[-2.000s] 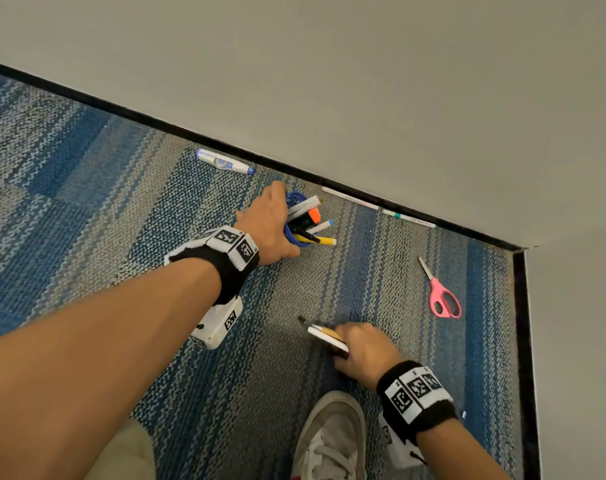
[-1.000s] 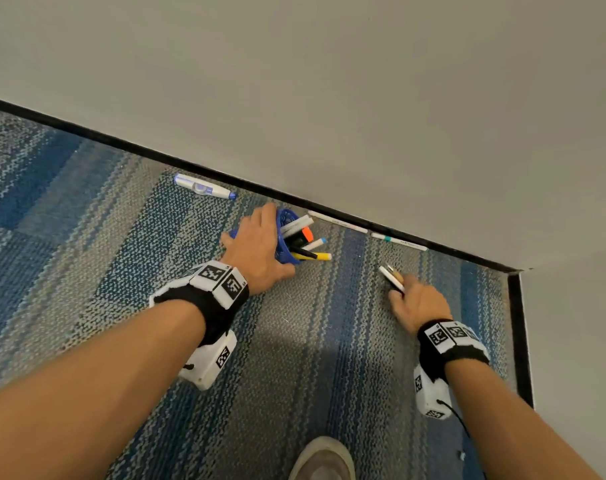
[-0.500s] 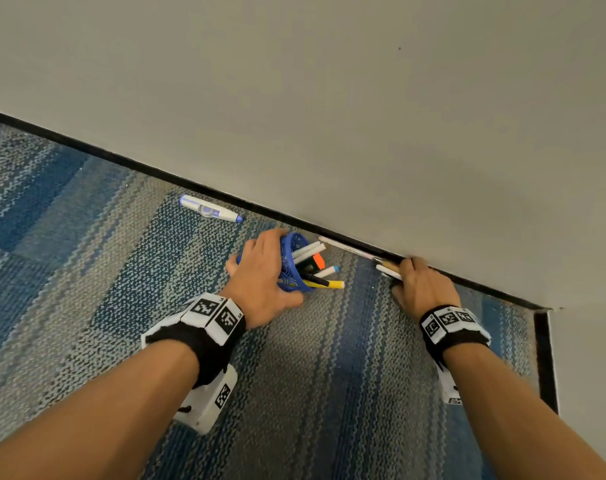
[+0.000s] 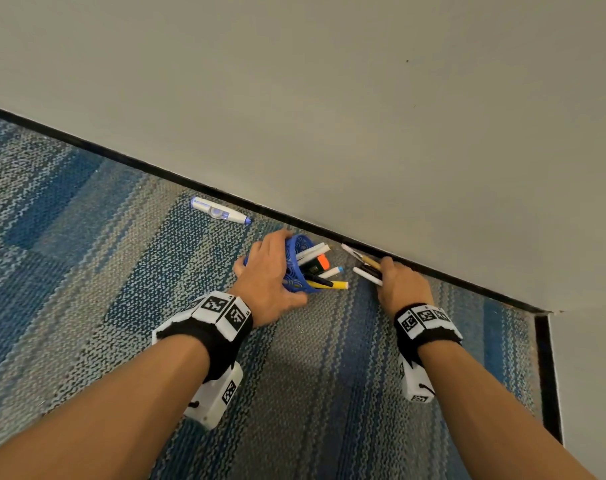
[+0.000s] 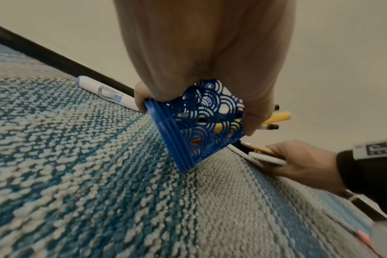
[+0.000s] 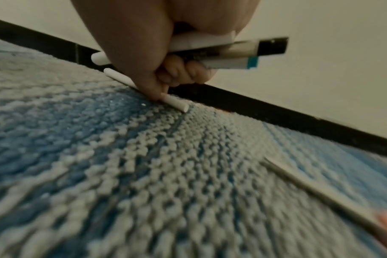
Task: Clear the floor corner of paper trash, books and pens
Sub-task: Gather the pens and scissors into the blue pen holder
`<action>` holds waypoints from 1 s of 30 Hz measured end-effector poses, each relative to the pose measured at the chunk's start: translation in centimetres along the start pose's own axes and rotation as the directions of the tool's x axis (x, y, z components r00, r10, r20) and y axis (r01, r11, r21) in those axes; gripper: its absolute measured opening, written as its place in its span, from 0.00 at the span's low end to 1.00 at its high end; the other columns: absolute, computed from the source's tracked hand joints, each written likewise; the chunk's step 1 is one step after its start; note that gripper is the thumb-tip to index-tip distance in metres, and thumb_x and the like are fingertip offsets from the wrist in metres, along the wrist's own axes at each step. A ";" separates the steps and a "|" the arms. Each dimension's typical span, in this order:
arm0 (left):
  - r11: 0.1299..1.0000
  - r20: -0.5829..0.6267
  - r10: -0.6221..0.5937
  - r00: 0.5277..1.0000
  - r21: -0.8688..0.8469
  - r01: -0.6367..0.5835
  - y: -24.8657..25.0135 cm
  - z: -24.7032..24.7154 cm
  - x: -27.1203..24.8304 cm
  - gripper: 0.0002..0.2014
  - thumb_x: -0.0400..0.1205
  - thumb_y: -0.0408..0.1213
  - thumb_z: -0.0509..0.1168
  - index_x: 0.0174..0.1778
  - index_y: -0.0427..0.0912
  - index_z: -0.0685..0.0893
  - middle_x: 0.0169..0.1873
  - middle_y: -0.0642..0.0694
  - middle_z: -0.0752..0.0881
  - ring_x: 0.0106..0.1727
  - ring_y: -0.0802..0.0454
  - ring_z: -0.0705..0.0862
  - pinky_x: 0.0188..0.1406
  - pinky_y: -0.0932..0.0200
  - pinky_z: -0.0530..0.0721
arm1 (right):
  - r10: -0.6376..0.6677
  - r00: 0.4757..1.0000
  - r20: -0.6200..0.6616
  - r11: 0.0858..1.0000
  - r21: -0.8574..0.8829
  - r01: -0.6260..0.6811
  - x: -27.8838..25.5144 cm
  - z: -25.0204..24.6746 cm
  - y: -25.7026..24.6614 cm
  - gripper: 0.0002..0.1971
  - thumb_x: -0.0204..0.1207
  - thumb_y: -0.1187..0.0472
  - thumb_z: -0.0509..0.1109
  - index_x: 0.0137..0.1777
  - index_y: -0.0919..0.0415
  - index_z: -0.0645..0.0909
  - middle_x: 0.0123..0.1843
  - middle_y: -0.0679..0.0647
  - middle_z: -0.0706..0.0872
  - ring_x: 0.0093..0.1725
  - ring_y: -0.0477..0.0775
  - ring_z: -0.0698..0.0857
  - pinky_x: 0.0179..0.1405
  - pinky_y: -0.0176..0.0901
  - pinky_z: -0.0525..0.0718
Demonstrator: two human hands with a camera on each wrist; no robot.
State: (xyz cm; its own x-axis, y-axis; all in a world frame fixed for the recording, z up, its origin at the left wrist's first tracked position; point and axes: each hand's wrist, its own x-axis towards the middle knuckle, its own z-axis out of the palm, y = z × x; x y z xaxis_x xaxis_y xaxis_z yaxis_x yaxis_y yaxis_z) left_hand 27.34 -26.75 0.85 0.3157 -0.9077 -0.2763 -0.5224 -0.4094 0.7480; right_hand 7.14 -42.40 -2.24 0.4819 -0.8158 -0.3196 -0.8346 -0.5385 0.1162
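A looped-pile carpet (image 4: 86, 271) in blue and grey woven stripes is seen, met by a plain off-white wall (image 4: 329, 98) along a black skirting strip (image 4: 121, 157); a second wall closes the corner at the right. A blue plastic pen holder with a pierced wave pattern (image 4: 296, 268) is gripped by the left hand (image 4: 270, 282), tilted with its ribbed base edge (image 5: 175, 139) pressed into the carpet, and markers and pens (image 4: 324, 271) are seen protruding from its mouth. A bundle of slim pens (image 4: 365, 268) is clasped in the curled right hand (image 4: 403, 285), just beside the skirting. A thin white stick pen (image 6: 175, 103) lying on the carpet is touched by one fingertip (image 6: 154, 94) of that hand. A white and lilac correction-tape pen (image 4: 220, 211) lies apart near the skirting. A blurred slim object (image 6: 320, 192) at the right wrist view's edge cannot be identified.
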 end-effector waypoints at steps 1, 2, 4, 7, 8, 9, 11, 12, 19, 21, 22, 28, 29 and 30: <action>1.000 0.002 -0.004 1.000 -0.010 0.004 0.0 -0.1 -0.1 0.42 0.66 0.48 0.77 0.73 0.49 0.62 0.66 0.52 0.70 0.68 0.49 0.68 0.71 0.31 0.64 | 0.020 1.000 -0.013 0.999 0.029 -0.020 -0.5 0.2 0.4 0.14 0.81 0.62 0.60 0.66 0.61 0.72 0.61 0.64 0.80 0.52 0.68 0.85 0.46 0.56 0.82; 1.000 0.006 -0.010 1.000 -0.024 0.010 0.0 -0.2 -0.1 0.42 0.65 0.48 0.77 0.72 0.50 0.63 0.65 0.51 0.71 0.67 0.49 0.69 0.70 0.31 0.65 | 0.038 0.999 -0.027 0.998 0.053 -0.037 -1.0 0.3 0.8 0.15 0.81 0.63 0.61 0.66 0.61 0.73 0.63 0.64 0.77 0.50 0.69 0.85 0.44 0.56 0.82; 0.998 0.020 -0.017 1.000 -0.060 0.018 -0.1 -0.5 -0.2 0.43 0.61 0.53 0.77 0.70 0.50 0.65 0.61 0.51 0.73 0.64 0.48 0.73 0.66 0.31 0.72 | 0.052 0.998 -0.046 0.995 0.091 -0.048 -2.3 0.3 1.5 0.17 0.79 0.62 0.62 0.67 0.62 0.73 0.63 0.65 0.76 0.48 0.70 0.85 0.41 0.56 0.81; 0.995 0.029 -0.042 0.999 -0.093 0.045 -0.8 -1.1 -0.5 0.43 0.52 0.61 0.72 0.62 0.54 0.65 0.54 0.51 0.77 0.55 0.46 0.80 0.55 0.35 0.82 | 0.045 0.992 -0.120 0.978 0.209 -0.019 -4.3 -0.4 1.7 0.15 0.77 0.60 0.67 0.62 0.63 0.75 0.51 0.66 0.86 0.47 0.70 0.86 0.41 0.55 0.81; 0.996 0.029 -0.051 0.998 -0.072 0.053 -1.0 -1.4 -0.7 0.42 0.51 0.62 0.72 0.60 0.54 0.66 0.53 0.51 0.78 0.53 0.45 0.80 0.53 0.37 0.83 | 0.058 0.983 -0.175 0.960 0.281 -0.007 -5.0 -0.7 1.6 0.13 0.76 0.60 0.69 0.59 0.64 0.78 0.48 0.65 0.87 0.46 0.70 0.86 0.41 0.54 0.81; 0.997 0.026 -0.059 0.998 -0.044 0.061 -1.3 -1.8 -0.9 0.42 0.51 0.61 0.72 0.60 0.54 0.66 0.53 0.51 0.78 0.53 0.45 0.81 0.53 0.37 0.83 | 0.086 0.968 -0.236 0.934 0.358 0.004 -5.6 -1.1 1.4 0.11 0.75 0.60 0.71 0.55 0.64 0.80 0.45 0.65 0.87 0.44 0.69 0.86 0.40 0.52 0.80; 0.998 0.005 -0.068 0.998 0.009 0.068 -2.0 -2.9 -1.5 0.43 0.52 0.60 0.74 0.61 0.53 0.67 0.54 0.52 0.78 0.54 0.45 0.80 0.54 0.36 0.82 | 0.165 0.935 -0.314 0.854 0.520 0.024 -6.3 -1.9 0.5 0.10 0.75 0.57 0.73 0.51 0.63 0.83 0.40 0.63 0.87 0.41 0.65 0.86 0.39 0.49 0.79; 0.997 -0.007 -0.074 0.997 0.035 0.075 -2.4 -3.5 -1.8 0.43 0.53 0.59 0.75 0.62 0.53 0.67 0.55 0.51 0.78 0.55 0.45 0.80 0.55 0.35 0.81 | 0.203 0.928 -0.312 0.794 0.607 0.031 -6.6 -2.5 -0.2 0.10 0.75 0.57 0.73 0.52 0.62 0.85 0.39 0.60 0.87 0.41 0.61 0.85 0.41 0.46 0.79; 0.968 -0.109 -0.154 0.982 0.183 0.172 -5.6 -8.3 -4.9 0.42 0.60 0.53 0.80 0.67 0.50 0.66 0.60 0.51 0.77 0.61 0.44 0.77 0.61 0.32 0.75 | 0.226 0.950 -0.216 0.465 0.881 0.090 -7.3 -6.0 -5.5 0.09 0.71 0.58 0.78 0.44 0.64 0.87 0.36 0.59 0.88 0.36 0.54 0.85 0.41 0.48 0.82; 0.968 -0.117 -0.144 0.983 0.189 0.165 -5.9 -9.6 -5.8 0.42 0.60 0.52 0.80 0.67 0.51 0.67 0.59 0.51 0.78 0.60 0.44 0.78 0.61 0.32 0.75 | 0.222 0.943 -0.247 0.403 0.904 0.142 -7.5 -7.2 -7.5 0.10 0.74 0.58 0.75 0.44 0.67 0.83 0.35 0.57 0.84 0.33 0.48 0.82 0.37 0.43 0.81; 0.970 -0.120 -0.131 0.984 0.192 0.152 -5.8 -10.1 -6.1 0.41 0.60 0.51 0.80 0.67 0.51 0.67 0.58 0.51 0.78 0.60 0.44 0.79 0.61 0.33 0.76 | 0.215 0.942 -0.258 0.380 0.911 0.163 -7.6 -7.9 -8.6 0.10 0.77 0.59 0.72 0.46 0.67 0.81 0.36 0.55 0.83 0.33 0.43 0.82 0.37 0.37 0.80; 0.983 -0.111 -0.060 0.992 0.168 0.079 -5.6 -12.1 -7.1 0.40 0.60 0.53 0.79 0.65 0.52 0.66 0.48 0.55 0.76 0.50 0.47 0.78 0.58 0.35 0.79 | -0.250 0.941 -0.228 0.551 0.765 0.333 -6.7 -12.1 -14.8 0.08 0.84 0.56 0.63 0.47 0.60 0.75 0.33 0.53 0.84 0.33 0.52 0.87 0.33 0.42 0.79; 0.984 -0.120 -0.056 0.991 0.159 0.075 -5.8 -12.3 -7.2 0.40 0.60 0.53 0.79 0.64 0.52 0.67 0.49 0.54 0.77 0.50 0.47 0.79 0.57 0.36 0.80 | -0.357 0.911 -0.207 0.711 0.572 0.409 -6.4 -12.7 -15.6 0.07 0.81 0.54 0.66 0.50 0.58 0.74 0.35 0.54 0.83 0.34 0.55 0.85 0.32 0.45 0.77; 0.985 -0.128 -0.054 0.990 0.153 0.074 -6.0 -12.5 -7.2 0.40 0.60 0.53 0.79 0.64 0.52 0.67 0.50 0.53 0.78 0.51 0.46 0.79 0.56 0.38 0.80 | -0.451 0.883 -0.131 0.820 0.329 0.468 -6.0 -13.2 -16.4 0.10 0.79 0.53 0.68 0.54 0.57 0.74 0.40 0.56 0.85 0.40 0.58 0.85 0.36 0.46 0.77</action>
State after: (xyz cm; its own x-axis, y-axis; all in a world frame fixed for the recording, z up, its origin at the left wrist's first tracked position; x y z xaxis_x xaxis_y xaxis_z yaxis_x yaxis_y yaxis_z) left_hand 38.11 -16.63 5.95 0.4421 -0.8650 -0.2372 -0.6130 -0.4844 0.6242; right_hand 21.45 -31.43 10.18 0.8371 -0.5048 -0.2111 -0.5466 -0.7541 -0.3641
